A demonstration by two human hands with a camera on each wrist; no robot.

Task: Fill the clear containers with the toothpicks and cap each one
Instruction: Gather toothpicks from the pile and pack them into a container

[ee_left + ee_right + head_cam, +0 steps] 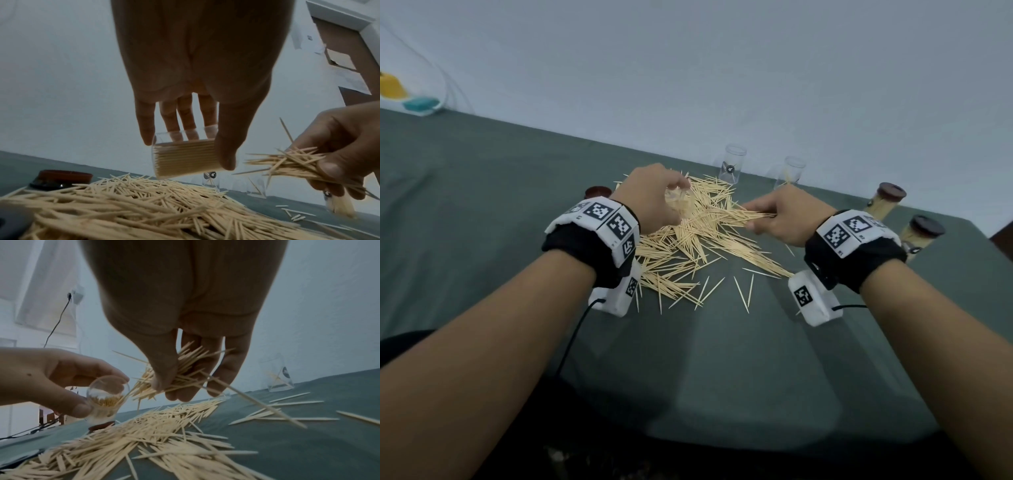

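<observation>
A big heap of loose toothpicks lies on the green table. My left hand grips a clear container tilted on its side above the heap, about half full of toothpicks, with its mouth toward my right hand. My right hand pinches a bundle of toothpicks just beside that mouth, their tips close to its rim. A dark brown cap lies left of the heap.
Two uncapped clear containers stand by the far table edge. Two filled, capped containers sit at the right. A few stray toothpicks lie nearer to me. A yellow and teal object is far left.
</observation>
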